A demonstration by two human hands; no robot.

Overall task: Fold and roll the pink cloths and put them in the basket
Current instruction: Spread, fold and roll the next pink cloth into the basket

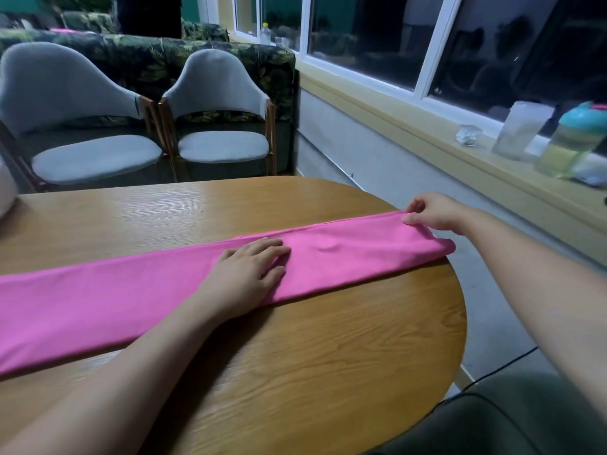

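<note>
A pink cloth (115, 300), folded into a long narrow strip, lies across the wooden table (295, 356) from the left edge to the right rim. My left hand (249, 274) rests flat on the middle of the strip with its fingers straight. My right hand (433, 211) pinches the far right end of the cloth at the table's rim, fingers curled over the fold. No basket is in view.
Two grey padded chairs (216, 126) stand beyond the table, in front of a leaf-patterned sofa (147, 60). On the window sill at right stand a clear cup (522, 129), a teal-lidded bottle (574, 142) and a small glass (468, 134). A cable runs on the floor at right.
</note>
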